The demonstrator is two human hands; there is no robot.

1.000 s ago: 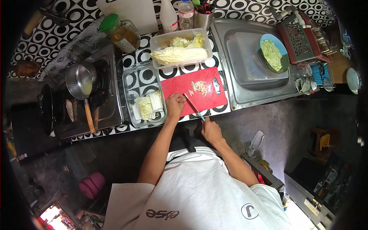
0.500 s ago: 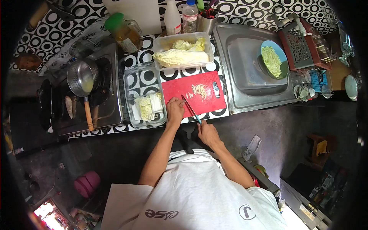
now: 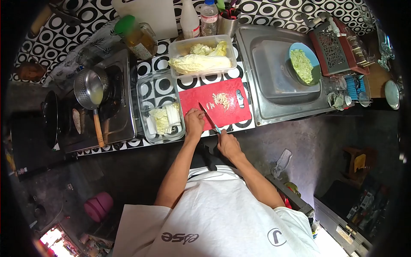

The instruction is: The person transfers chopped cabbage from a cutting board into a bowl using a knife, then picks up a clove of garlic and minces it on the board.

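Observation:
My right hand (image 3: 229, 144) is closed round the handle of a kitchen knife (image 3: 209, 116), whose blade points up and to the left over the red cutting board (image 3: 236, 116). Fingers bent, my left hand (image 3: 195, 120) presses on the board's left part beside the blade. Whatever lies under those fingertips is too small to make out. Pale chopped pieces (image 3: 221, 100) form a small pile near the board's middle, and a few slices lie closer to the knife tip.
Left of the board stands a glass dish (image 3: 142, 103) with cut cabbage (image 3: 163, 120). Behind is a plastic container (image 3: 233, 64) holding napa cabbage (image 3: 200, 65). A saucepan (image 3: 88, 91) rests on the stove. At right, a blue bowl (image 3: 315, 64) of shredded greens sits over the sink (image 3: 267, 112).
The knife and my right hand have shifted slightly left, closer to my left hand. The whole view has also moved a little. My left hand stays on the board.

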